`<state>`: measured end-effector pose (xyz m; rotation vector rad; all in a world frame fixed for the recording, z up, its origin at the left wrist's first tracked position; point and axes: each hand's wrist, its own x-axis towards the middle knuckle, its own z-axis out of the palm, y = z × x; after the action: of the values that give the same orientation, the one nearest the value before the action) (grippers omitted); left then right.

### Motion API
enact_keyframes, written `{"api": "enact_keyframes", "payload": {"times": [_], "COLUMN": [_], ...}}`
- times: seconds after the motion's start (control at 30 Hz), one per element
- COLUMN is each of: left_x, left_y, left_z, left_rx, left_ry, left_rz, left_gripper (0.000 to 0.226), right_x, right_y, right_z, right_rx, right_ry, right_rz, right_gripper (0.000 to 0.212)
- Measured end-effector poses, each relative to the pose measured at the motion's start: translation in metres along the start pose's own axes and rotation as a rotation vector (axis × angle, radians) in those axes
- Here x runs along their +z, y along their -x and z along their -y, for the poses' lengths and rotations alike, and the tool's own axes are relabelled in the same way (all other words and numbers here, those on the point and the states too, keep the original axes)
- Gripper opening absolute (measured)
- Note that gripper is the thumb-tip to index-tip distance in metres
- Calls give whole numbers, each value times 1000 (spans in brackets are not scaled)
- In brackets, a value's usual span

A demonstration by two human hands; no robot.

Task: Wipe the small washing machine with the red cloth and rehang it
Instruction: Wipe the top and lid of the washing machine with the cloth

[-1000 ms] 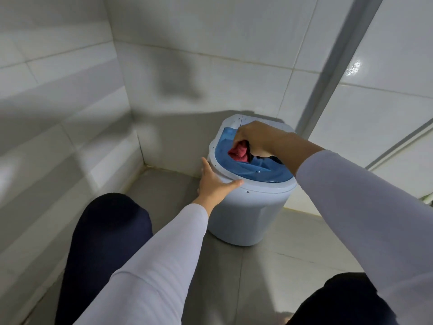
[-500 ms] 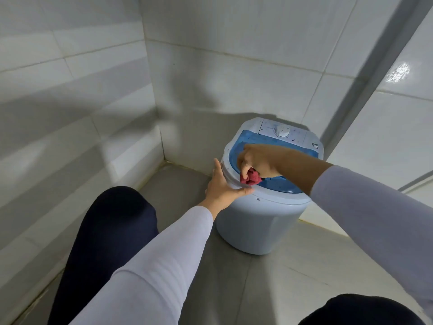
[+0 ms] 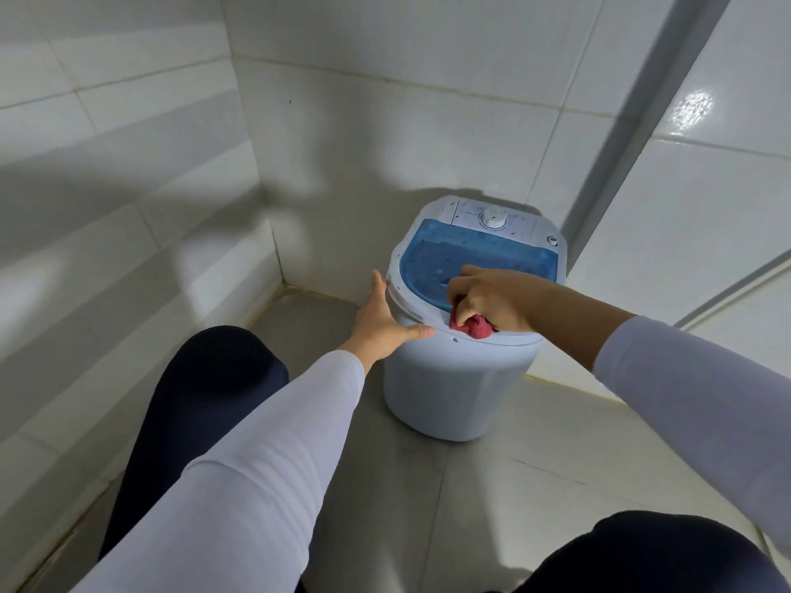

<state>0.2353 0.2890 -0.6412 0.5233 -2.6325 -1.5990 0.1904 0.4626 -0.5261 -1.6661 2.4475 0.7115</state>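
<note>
The small washing machine [image 3: 449,387] is a pale round tub with a blue see-through lid and a white dial panel at the back; it stands on the floor in the tiled corner. My right hand [image 3: 492,299] is closed on the bunched red cloth [image 3: 473,326] and presses it on the front rim of the lid. My left hand [image 3: 383,321] lies flat against the machine's left side, fingers spread, thumb along the front rim. Most of the cloth is hidden under my right hand.
White tiled walls close in on the left and behind the machine. A grey vertical frame [image 3: 633,134] runs up the wall at the right. My two dark-trousered knees [image 3: 201,404] are low in view over the grey floor tiles [image 3: 428,498].
My right hand has dragged the red cloth from the lid's centre toward the front rim. The left hand stays on the machine's side. The view has pulled back, showing the dial panel.
</note>
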Motion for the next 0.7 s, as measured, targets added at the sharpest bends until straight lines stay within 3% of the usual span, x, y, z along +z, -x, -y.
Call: {"api": "enact_keyframes", "payload": {"times": [0.4, 0.7], "left_x": [0, 11], "left_y": [-2, -4], "left_z": [1, 3], "left_rx": [0, 14], "left_ry": [122, 75], "left_rz": [-5, -61], "left_gripper": [132, 137], "right_x": [-18, -28], "right_y": [-33, -59], "right_z": [7, -2], "right_rx": [-8, -27], "right_ry": [63, 73], "right_rz": [-36, -27], "right_gripper": [33, 36]}}
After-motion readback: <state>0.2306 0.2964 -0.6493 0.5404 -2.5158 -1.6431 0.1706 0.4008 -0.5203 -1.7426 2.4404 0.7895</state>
